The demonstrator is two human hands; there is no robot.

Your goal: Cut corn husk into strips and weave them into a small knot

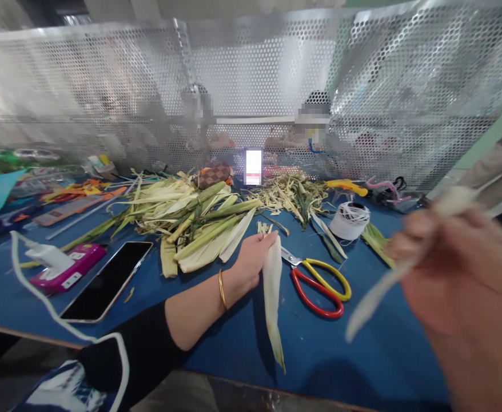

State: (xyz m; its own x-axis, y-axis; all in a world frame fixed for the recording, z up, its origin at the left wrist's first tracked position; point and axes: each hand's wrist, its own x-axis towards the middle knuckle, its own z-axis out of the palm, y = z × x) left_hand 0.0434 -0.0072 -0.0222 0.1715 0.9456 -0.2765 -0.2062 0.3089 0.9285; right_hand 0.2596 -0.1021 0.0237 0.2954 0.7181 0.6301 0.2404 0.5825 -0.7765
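Observation:
My left hand (255,253) is closed on the upper end of a pale corn husk (272,303), which hangs down toward the table's front edge. Raised close to the camera and blurred, my right hand (461,269) pinches a narrow whitish husk strip (373,300) that droops to the left. Scissors with one red and one yellow handle (319,286) lie just right of my left hand, blades pointing to it. Beyond that hand spreads a heap of green and cream corn husks (203,229). A white spool of string (349,222) stands behind the scissors.
On the left lie a black phone (109,280) and a magenta power strip (68,268) with a white cable. Husk scraps (296,194) and a yellow tool (346,187) are at the back. A perforated metal screen (259,68) borders the blue table (234,349).

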